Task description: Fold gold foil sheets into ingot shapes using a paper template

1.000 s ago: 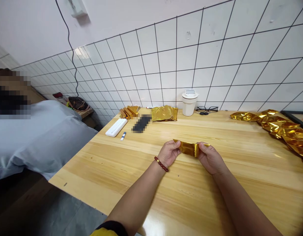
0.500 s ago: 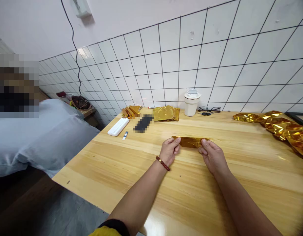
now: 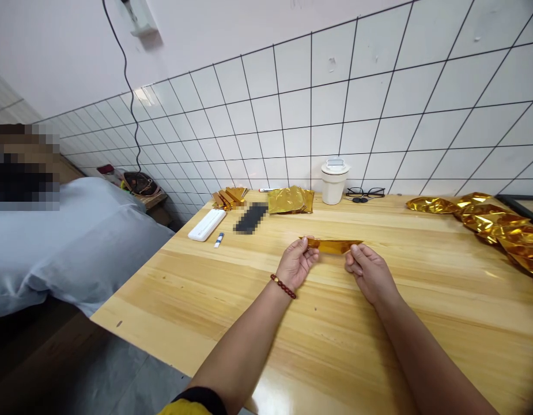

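A narrow strip of gold foil paper [image 3: 332, 247] stretches between my two hands, a little above the wooden table [image 3: 231, 323]. My left hand [image 3: 295, 264], with a beaded bracelet at the wrist, pinches its left end between thumb and fingers. At the other end, my right hand [image 3: 372, 270] holds it in a closed pinch. Beyond my hands lies a stack of gold foil sheets [image 3: 291, 200]. To its left is a pile of folded gold strips [image 3: 229, 197].
A white lidded cup [image 3: 334, 183] and eyeglasses [image 3: 365, 193] stand near the tiled wall. Crumpled gold foil pieces [image 3: 491, 222] lie at right. A white case [image 3: 207, 225], a small blue-white tube [image 3: 219, 240] and a blurred dark object [image 3: 250, 218] are at left. Another person [image 3: 84, 242] leans beside the table.
The foil strip now looks narrower, as if tilted or folded over. My left fingers have opened out slightly below the pinch. The view has shifted a little.
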Action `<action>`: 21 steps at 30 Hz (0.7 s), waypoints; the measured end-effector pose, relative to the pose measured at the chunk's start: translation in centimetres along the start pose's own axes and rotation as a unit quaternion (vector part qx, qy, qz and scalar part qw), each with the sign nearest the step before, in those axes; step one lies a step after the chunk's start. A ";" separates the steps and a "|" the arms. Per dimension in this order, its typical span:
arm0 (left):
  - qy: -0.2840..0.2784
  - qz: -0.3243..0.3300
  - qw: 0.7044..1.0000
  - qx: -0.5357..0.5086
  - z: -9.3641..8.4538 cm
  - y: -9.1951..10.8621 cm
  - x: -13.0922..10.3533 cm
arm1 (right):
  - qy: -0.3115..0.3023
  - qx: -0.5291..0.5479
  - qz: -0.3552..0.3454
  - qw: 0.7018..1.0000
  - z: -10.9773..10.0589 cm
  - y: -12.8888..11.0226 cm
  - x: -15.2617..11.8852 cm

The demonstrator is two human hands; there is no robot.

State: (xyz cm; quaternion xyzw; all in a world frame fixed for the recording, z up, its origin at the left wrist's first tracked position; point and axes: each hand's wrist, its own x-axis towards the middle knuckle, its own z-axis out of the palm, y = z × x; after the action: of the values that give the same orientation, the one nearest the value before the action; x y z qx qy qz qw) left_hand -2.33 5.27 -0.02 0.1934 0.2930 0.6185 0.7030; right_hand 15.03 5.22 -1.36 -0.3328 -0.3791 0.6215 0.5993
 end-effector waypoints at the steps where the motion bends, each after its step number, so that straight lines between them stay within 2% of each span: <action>1: -0.003 0.004 1.000 -0.002 0.0 0.0 0.0 | 0.002 0.005 0.002 1.000 0.0 0.0 0.0; 12: -0.015 -0.011 1.000 0.024 0.0 -0.1 -0.1 | 0.000 0.026 0.047 0.999 0.1 -0.4 -0.1; 17: -0.015 0.032 0.999 0.014 -0.1 -0.2 0.1 | -0.002 0.030 0.042 0.999 0.0 -0.5 0.0; 21: -0.008 0.038 0.999 0.023 -0.1 -0.3 0.2 | 0.001 0.030 0.045 0.999 -0.2 -0.3 0.2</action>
State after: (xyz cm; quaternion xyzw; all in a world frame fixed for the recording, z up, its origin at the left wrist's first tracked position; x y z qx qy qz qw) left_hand -2.22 5.39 -0.33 0.2255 0.2943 0.6362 0.6766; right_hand 15.33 5.40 -1.23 -0.3323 -0.3444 0.6583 0.5810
